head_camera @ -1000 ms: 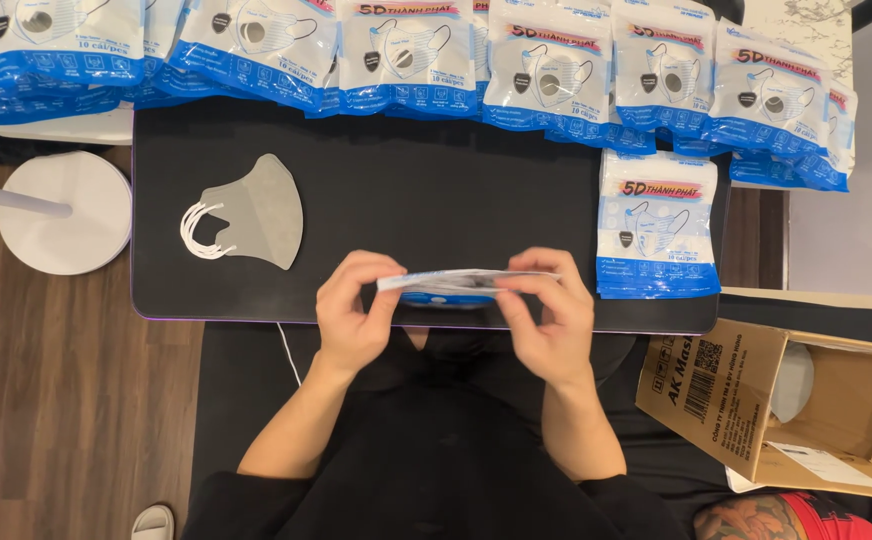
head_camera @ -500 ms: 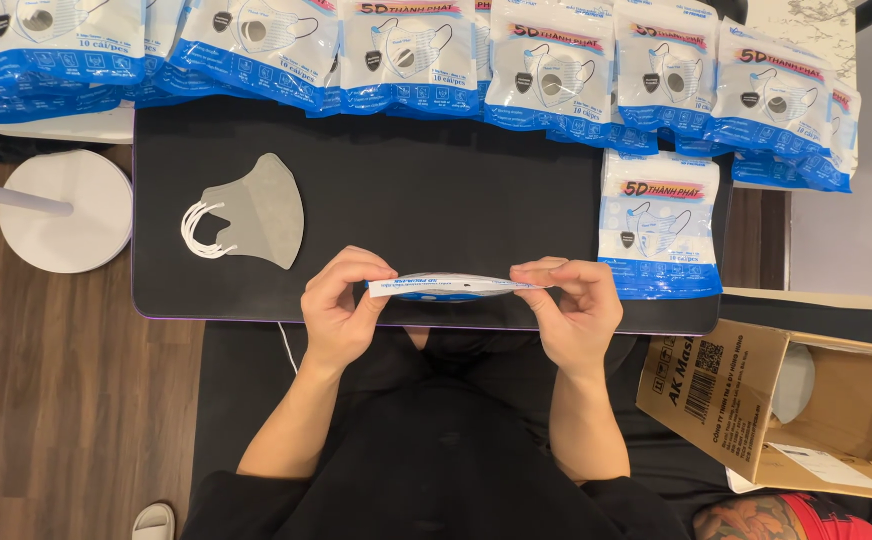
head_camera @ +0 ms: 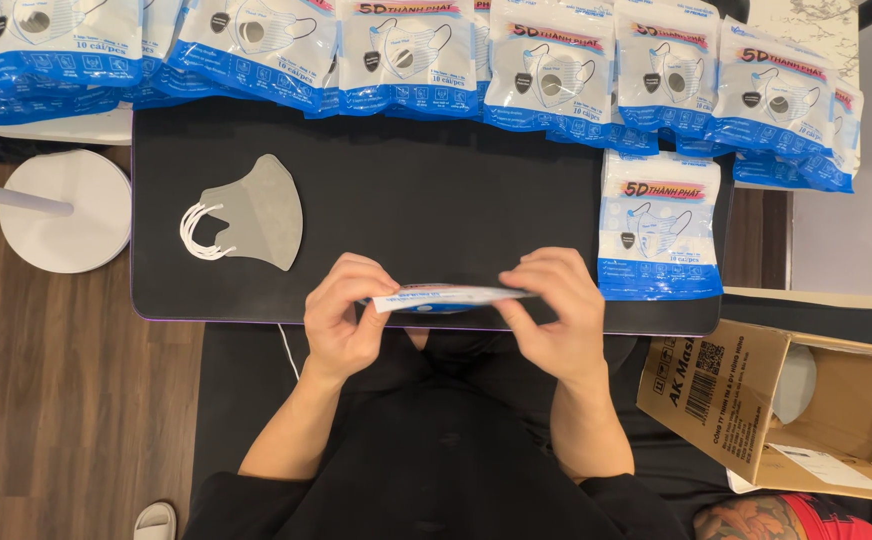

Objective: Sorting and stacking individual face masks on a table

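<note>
I hold a flat white and blue mask packet [head_camera: 448, 296] edge-on over the near edge of the black table [head_camera: 436, 200]. My left hand [head_camera: 344, 312] pinches its left end and my right hand [head_camera: 554, 312] pinches its right end. A small stack of grey face masks [head_camera: 256, 212] with white ear loops lies on the table to the left of my hands. A sealed white and blue mask packet [head_camera: 662, 226] lies flat to the right of my right hand.
Several more mask packets [head_camera: 406, 45] line the far edge of the table. An open cardboard box [head_camera: 786, 400] sits at the lower right. A round white stand base [head_camera: 66, 210] rests on the wooden floor to the left. Another person's arm [head_camera: 756, 518] shows at the bottom right.
My hands have moved slightly apart along the packet, which stays level at the table's near edge. The masks and the other packets have not moved.
</note>
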